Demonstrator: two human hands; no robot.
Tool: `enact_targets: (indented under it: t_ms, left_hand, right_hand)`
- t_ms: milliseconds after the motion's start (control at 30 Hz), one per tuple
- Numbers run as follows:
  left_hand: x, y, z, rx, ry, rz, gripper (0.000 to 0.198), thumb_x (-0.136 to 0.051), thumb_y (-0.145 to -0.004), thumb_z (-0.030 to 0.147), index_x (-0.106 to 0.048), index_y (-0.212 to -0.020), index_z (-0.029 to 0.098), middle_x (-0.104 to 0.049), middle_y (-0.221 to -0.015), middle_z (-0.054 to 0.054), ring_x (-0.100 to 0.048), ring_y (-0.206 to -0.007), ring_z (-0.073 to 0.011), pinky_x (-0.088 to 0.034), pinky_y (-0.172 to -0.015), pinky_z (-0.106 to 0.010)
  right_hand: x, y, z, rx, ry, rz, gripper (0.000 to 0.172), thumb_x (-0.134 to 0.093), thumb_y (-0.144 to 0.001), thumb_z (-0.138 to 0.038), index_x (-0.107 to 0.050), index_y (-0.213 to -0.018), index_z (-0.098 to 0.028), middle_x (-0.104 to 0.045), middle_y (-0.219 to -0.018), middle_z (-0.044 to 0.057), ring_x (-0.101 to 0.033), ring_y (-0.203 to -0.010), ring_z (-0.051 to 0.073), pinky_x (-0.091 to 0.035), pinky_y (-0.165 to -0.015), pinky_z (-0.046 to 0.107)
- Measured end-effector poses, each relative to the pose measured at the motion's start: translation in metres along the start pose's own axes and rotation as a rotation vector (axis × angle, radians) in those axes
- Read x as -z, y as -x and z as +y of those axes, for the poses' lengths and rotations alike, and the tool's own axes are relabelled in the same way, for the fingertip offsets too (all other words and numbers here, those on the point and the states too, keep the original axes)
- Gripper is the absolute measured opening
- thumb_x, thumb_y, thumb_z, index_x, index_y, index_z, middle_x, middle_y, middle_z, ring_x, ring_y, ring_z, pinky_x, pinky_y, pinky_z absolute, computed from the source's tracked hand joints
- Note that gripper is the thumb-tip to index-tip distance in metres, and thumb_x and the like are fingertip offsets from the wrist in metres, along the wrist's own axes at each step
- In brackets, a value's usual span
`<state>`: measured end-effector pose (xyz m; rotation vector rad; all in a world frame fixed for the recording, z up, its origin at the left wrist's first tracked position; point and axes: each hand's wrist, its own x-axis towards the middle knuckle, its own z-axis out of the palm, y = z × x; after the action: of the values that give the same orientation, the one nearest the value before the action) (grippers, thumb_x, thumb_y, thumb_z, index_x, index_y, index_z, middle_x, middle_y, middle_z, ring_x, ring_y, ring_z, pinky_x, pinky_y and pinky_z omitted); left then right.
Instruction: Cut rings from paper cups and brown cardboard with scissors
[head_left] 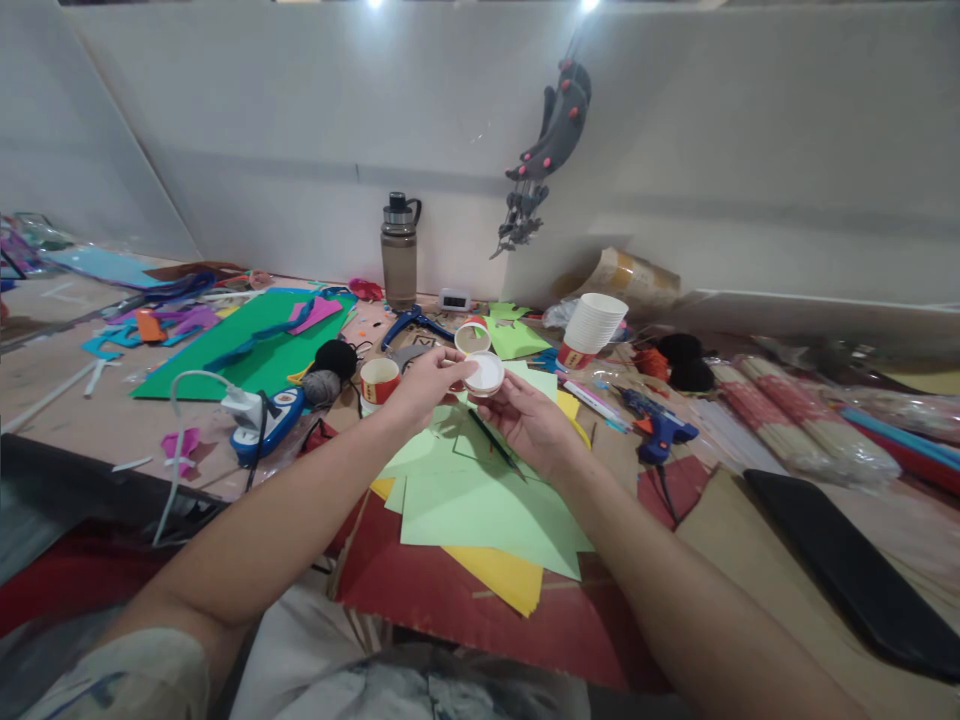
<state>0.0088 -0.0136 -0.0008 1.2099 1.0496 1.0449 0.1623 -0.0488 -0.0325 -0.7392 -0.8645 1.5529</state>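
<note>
Between my two hands is a small, shallow white round piece with a raised rim (485,374), which looks like the bottom of a paper cup. My left hand (433,384) pinches its left edge with thumb and fingers. On the right edge, the fingers of my right hand (529,415) are closed around it from below. Light green paper sheets (480,500) lie under the hands, with a dark pencil (491,437) across them. A red and white paper cup (379,380) stands just left of my left hand. Behind the held piece is another paper cup (472,337), its opening facing me.
A stack of paper cups (592,328) leans at the back right, near a blue glue gun (660,425). A black phone (847,565) lies at the right. On the left are a blue power strip (270,428) and green sheet (195,345). A bottle (400,255) stands behind.
</note>
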Motion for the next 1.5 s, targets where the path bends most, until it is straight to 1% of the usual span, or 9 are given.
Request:
enact_targets:
  t_ms: [233,500,633,767,1100,1200,1300,1400,1500]
  left_hand:
    - [-0.003,0.0,-0.001,0.012,0.13,-0.026,0.031,-0.076,-0.071,0.028,-0.051,-0.087,0.017,-0.065,-0.079,-0.004,-0.062,-0.063,-0.0118,-0.05,-0.055,-0.025]
    - [0.0,0.007,0.003,-0.218,0.088,-0.146,0.048,-0.077,-0.07,0.031,-0.055,-0.11,0.016,-0.067,-0.104,-0.01,-0.065,-0.086,-0.0178,-0.056,-0.062,-0.027]
    - [0.002,0.009,0.003,-0.401,-0.016,-0.172,0.05,-0.075,-0.073,0.029,-0.059,-0.118,0.018,-0.066,-0.115,-0.011,-0.061,-0.107,-0.0218,-0.056,-0.078,-0.03]
    - [0.003,0.011,0.003,-0.493,-0.085,-0.166,0.044,-0.073,-0.076,0.032,-0.062,-0.117,0.018,-0.066,-0.117,-0.01,-0.061,-0.108,-0.0219,-0.054,-0.087,-0.032]
    - [0.005,0.01,-0.001,-0.578,-0.089,-0.143,0.039,-0.074,-0.075,0.03,-0.065,-0.111,0.017,-0.065,-0.118,-0.011,-0.062,-0.106,-0.0218,-0.055,-0.083,-0.03]
    - [0.007,0.008,0.0,-0.597,-0.097,-0.127,0.038,-0.074,-0.075,0.03,-0.066,-0.111,0.017,-0.066,-0.117,-0.011,-0.063,-0.105,-0.0213,-0.055,-0.084,-0.03]
    - [0.011,0.005,0.003,-0.601,-0.11,-0.127,0.038,-0.074,-0.076,0.03,-0.066,-0.111,0.017,-0.067,-0.114,-0.01,-0.064,-0.103,-0.0191,-0.056,-0.085,-0.03]
    - [0.016,0.001,0.006,-0.602,-0.119,-0.124,0.041,-0.076,-0.074,0.029,-0.066,-0.111,0.017,-0.069,-0.11,-0.009,-0.065,-0.1,-0.0186,-0.057,-0.085,-0.031]
    - [0.023,-0.004,0.009,-0.607,-0.139,-0.16,0.042,-0.075,-0.073,0.028,-0.066,-0.112,0.016,-0.069,-0.114,-0.011,-0.067,-0.098,-0.0191,-0.057,-0.085,-0.032]
  right_hand:
    - [0.003,-0.001,-0.001,0.022,0.098,0.034,0.036,-0.076,-0.07,-0.033,-0.071,-0.104,-0.023,-0.07,-0.084,0.0,-0.059,-0.065,0.01,-0.051,-0.06,0.025]
    - [0.001,0.003,-0.007,0.193,0.116,0.022,0.029,-0.072,-0.075,-0.035,-0.072,-0.103,-0.027,-0.07,-0.111,0.001,-0.065,-0.092,0.017,-0.053,-0.086,0.035]
    - [0.001,0.006,-0.011,0.303,0.186,-0.002,0.03,-0.07,-0.078,-0.037,-0.072,-0.107,-0.028,-0.07,-0.116,0.001,-0.063,-0.105,0.022,-0.051,-0.094,0.04]
    - [0.003,0.01,-0.015,0.334,0.264,-0.014,0.033,-0.067,-0.083,-0.038,-0.068,-0.115,-0.03,-0.067,-0.122,0.002,-0.061,-0.112,0.023,-0.046,-0.101,0.042]
    - [-0.002,0.017,-0.021,0.422,0.526,0.028,0.046,-0.063,-0.085,-0.041,-0.056,-0.127,-0.023,-0.064,-0.123,0.008,-0.061,-0.106,0.021,-0.049,-0.094,0.039]
    - [0.005,0.018,-0.035,0.45,0.763,0.164,0.038,-0.054,-0.09,-0.043,-0.06,-0.119,-0.019,-0.067,-0.114,0.009,-0.064,-0.095,0.021,-0.051,-0.084,0.036]
    - [0.019,0.019,-0.05,0.393,1.346,0.26,0.026,-0.049,-0.092,-0.034,-0.068,-0.099,-0.018,-0.07,-0.099,0.009,-0.063,-0.09,0.022,-0.047,-0.081,0.035]
    - [0.03,0.019,-0.055,0.05,1.884,0.189,0.027,-0.05,-0.092,-0.03,-0.068,-0.102,-0.012,-0.066,-0.1,0.015,-0.063,-0.092,0.026,-0.045,-0.079,0.034]
    - [0.027,0.02,-0.05,-0.161,2.078,0.1,0.037,-0.053,-0.092,-0.035,-0.063,-0.119,-0.013,-0.058,-0.117,0.021,-0.064,-0.095,0.027,-0.045,-0.077,0.033]
